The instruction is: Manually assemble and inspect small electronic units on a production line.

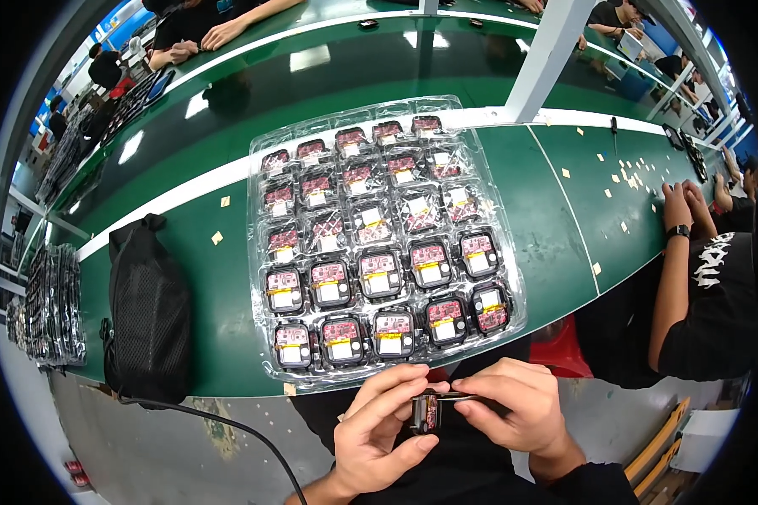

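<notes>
My left hand (370,433) holds a small black device case (426,416) by its edges, tilted, with a red circuit board partly showing inside. In my right hand (520,406) is a thin dark metal tool (458,396), pinched between thumb and fingers. It reaches to the case's upper edge; its tip is too small to make out. Just beyond my hands lies a clear plastic tray (257,252). Rows of similar black cases (393,332) sit in its pockets, showing red boards, white blocks and yellow strips.
Left of the tray, a black mesh bag (147,311) lies on the green table (215,295), with a black cable (244,433) hanging nearby. Stacked clear trays (52,307) stand far left. A white post (547,63) rises beyond the tray. A co-worker (712,295) sits at right near scattered paper bits (632,178).
</notes>
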{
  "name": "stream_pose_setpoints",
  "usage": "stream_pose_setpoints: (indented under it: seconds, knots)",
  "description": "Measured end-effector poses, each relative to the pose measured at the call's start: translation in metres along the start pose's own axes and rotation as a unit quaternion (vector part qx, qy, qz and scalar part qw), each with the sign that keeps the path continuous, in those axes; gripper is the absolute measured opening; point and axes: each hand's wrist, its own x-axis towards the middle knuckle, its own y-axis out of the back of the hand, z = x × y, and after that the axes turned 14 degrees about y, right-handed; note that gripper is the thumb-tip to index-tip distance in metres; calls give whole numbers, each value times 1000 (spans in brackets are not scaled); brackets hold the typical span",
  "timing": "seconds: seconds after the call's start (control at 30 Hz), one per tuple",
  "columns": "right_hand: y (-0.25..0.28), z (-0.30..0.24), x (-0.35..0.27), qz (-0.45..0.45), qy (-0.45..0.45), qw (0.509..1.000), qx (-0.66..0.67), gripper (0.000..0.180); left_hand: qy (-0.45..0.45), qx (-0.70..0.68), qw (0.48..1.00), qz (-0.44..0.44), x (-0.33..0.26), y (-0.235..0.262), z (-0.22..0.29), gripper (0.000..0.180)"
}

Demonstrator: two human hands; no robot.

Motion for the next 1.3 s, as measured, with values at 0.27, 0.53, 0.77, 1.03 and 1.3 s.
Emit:
stream_pose_setpoints:
  seconds: [0.27, 0.53, 0.77, 1.03, 1.3]
  knots:
    - [-3, 2, -6, -4, -18, 1000, 17, 25, 6, 83, 997, 10, 1, 2, 1, 59]
    - [-3, 3, -8, -7, -27, 999, 17, 24, 20, 105, 994, 37, -1, 1, -3, 59]
    - [-6, 7, -8, -4, -25, 999, 27, 22, 20, 162, 986, 26, -1, 6, -5, 60]
    - [-11, 7, -10, 9, -64, 994, 83, 17, 9, 44, 999, 23, 0, 0, -8, 61]
    - [-11, 5, -11, 16, -88, 991, 100, 19, 1, 35, 998, 42, -3, -1, -14, 61]
